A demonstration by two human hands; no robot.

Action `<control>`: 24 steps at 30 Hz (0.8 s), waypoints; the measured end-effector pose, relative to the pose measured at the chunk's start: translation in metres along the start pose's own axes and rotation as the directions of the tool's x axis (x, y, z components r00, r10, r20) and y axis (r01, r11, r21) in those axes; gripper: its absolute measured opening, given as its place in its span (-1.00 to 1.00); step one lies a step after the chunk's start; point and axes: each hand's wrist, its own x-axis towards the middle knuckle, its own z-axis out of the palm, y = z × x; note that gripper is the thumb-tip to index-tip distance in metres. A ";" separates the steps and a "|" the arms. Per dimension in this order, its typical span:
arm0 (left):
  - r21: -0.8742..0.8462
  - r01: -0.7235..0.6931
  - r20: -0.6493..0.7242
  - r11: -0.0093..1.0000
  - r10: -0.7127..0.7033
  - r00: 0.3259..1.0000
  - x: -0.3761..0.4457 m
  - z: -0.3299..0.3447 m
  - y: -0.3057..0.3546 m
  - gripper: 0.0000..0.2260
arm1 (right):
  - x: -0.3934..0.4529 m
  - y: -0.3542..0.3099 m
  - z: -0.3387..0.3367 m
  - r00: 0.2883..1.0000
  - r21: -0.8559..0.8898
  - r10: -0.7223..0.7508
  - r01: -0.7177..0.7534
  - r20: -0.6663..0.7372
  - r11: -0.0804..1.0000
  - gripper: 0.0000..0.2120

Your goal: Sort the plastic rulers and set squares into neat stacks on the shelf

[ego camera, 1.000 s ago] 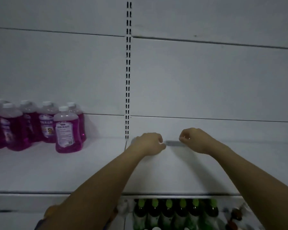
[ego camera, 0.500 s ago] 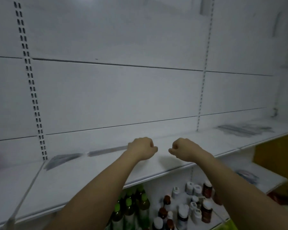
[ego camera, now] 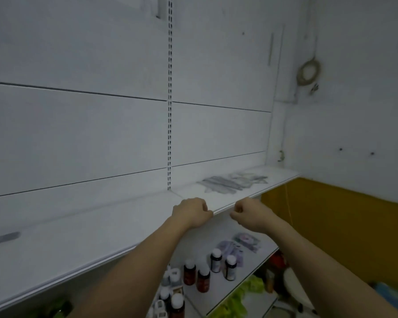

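progress: messy pile of rulers and set squares (ego camera: 233,183) on the shelf (ego camera: 101,237) looks unsorted | one ruler (ego camera: 2,238) placed far left | left hand (ego camera: 190,214), right hand (ego camera: 251,216): both clenched, holding nothing afaict

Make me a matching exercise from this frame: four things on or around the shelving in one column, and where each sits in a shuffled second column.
Things:
1. pile of rulers and set squares
2. single ruler
3. dark bottles with white caps
4. left hand

Places:
A. lower shelf, under the hands
B. far left of the upper shelf
C. front edge of the upper shelf, fingers curled
D. right end of the upper shelf, towards the back

Pairs: 1-D, 2-B, 3-A, 4-C
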 end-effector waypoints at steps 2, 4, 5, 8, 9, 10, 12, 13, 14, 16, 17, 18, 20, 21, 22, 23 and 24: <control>0.008 -0.023 0.004 1.000 0.023 1.000 0.027 0.013 0.022 -0.69 | 0.014 0.031 -0.004 0.999 0.010 0.030 -0.030 -0.011 0.999 -0.70; 0.015 -0.037 0.007 0.999 0.037 0.999 0.054 0.025 0.038 -0.70 | 0.031 0.058 -0.003 0.998 0.014 0.056 -0.056 -0.012 0.998 -0.67; 0.019 -0.046 0.009 0.999 0.045 0.999 0.068 0.032 0.045 -0.70 | 0.039 0.070 -0.002 0.998 0.005 0.070 -0.070 -0.004 0.998 -0.67; 0.014 -0.053 0.001 0.999 0.053 0.999 0.115 0.052 0.059 -0.69 | 0.074 0.105 0.005 0.995 -0.004 0.096 -0.096 0.019 0.995 -0.67; 0.010 -0.055 -0.009 0.998 0.055 0.998 0.133 0.058 0.062 -0.69 | 0.087 0.116 0.006 0.995 -0.010 0.095 -0.095 0.021 0.995 -0.68; 0.003 -0.055 -0.016 0.998 0.055 0.998 0.151 0.064 0.065 -0.69 | 0.102 0.126 0.008 0.995 -0.022 0.094 -0.094 0.025 0.995 -0.70; -0.020 -0.062 -0.038 0.998 0.061 0.997 0.190 0.077 0.069 -0.69 | 0.133 0.145 0.010 0.995 -0.042 0.087 -0.085 0.039 0.995 -0.73; -0.041 -0.063 -0.050 0.997 0.061 0.997 0.210 0.082 0.070 -0.70 | 0.149 0.154 0.010 0.996 -0.047 0.082 -0.080 0.046 0.996 -0.74; -0.067 -0.059 -0.054 0.996 0.056 0.997 0.230 0.087 0.072 -0.71 | 0.166 0.163 0.010 0.995 -0.052 0.077 -0.074 0.057 0.996 -0.75; -0.095 -0.056 -0.040 0.994 0.053 0.998 0.267 0.094 0.074 -0.71 | 0.202 0.178 0.007 0.994 -0.075 0.064 -0.058 0.084 0.995 -0.75; -0.092 -0.059 -0.029 0.994 0.057 0.998 0.285 0.096 0.074 -0.70 | 0.219 0.186 0.005 0.994 -0.079 0.061 -0.054 0.093 0.995 -0.76; -0.089 -0.057 -0.025 0.994 0.055 0.998 0.304 0.097 0.073 -0.69 | 0.236 0.193 0.003 0.994 -0.068 0.060 -0.054 0.092 0.996 -0.76; -0.103 -0.041 -0.049 0.994 0.036 0.998 0.339 0.097 0.069 -0.70 | 0.270 0.208 -0.001 0.996 -0.025 0.048 -0.046 0.078 0.999 -0.78; -0.118 -0.028 -0.063 0.993 0.021 0.998 0.356 0.097 0.067 -0.72 | 0.286 0.215 -0.001 0.996 -0.010 0.038 -0.037 0.079 0.999 -0.79; -0.123 -0.012 -0.070 0.992 0.003 0.998 0.369 0.096 0.064 -0.74 | 0.301 0.221 0.000 0.996 -0.001 0.026 -0.026 0.087 1.000 -0.80; -0.117 0.009 -0.071 0.993 -0.017 0.997 0.382 0.095 0.062 -0.74 | 0.315 0.227 0.002 0.995 0.007 0.015 -0.016 0.101 1.000 -0.79; -0.105 0.036 -0.071 0.994 -0.044 0.997 0.395 0.095 0.059 -0.75 | 0.328 0.234 0.005 0.994 0.017 0.003 -0.005 0.110 1.000 -0.78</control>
